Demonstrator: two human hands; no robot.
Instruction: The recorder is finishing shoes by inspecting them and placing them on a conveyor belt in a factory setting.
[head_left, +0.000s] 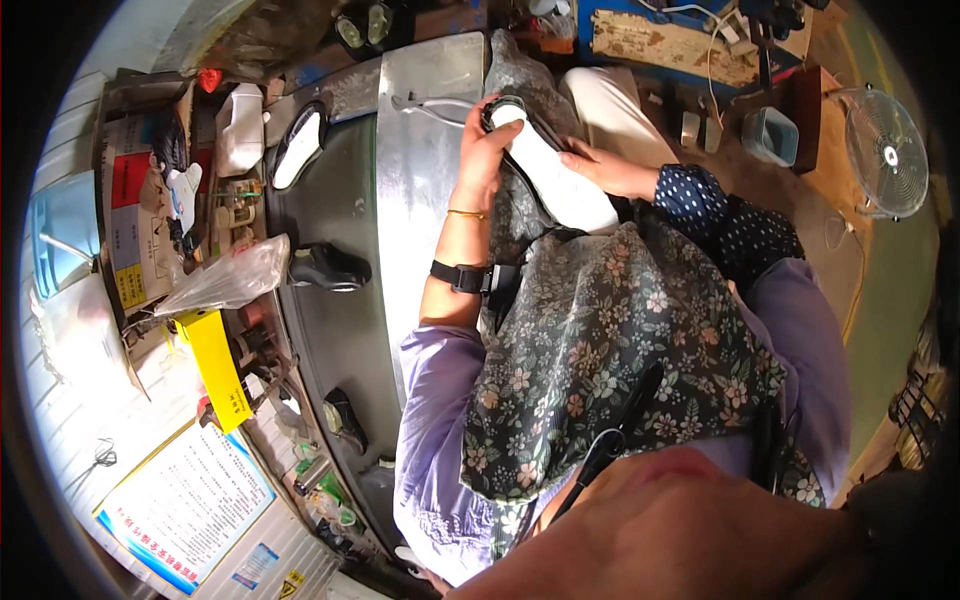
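Observation:
Both my hands hold a dark shoe (540, 170) with its long white underside turned up, above my lap. My left hand (484, 150) is closed round its far end, with the thumb pressed on the white surface. My right hand (610, 170) grips the shoe's right edge near the middle, and part of its fingers is hidden. A metal tool with two thin curved handles (436, 104) lies by my left hand on the bare metal tabletop (420, 190); I cannot tell whether the hand touches it.
Left of the metal top runs a dark belt (335, 200) carrying a white-bottomed shoe (299, 146), a black shoe (328, 268) and another dark shoe (344, 420). A clear plastic bag (225, 278) hangs beside a yellow box (213, 370). A fan (888, 153) and a plastic bin (770, 135) stand right.

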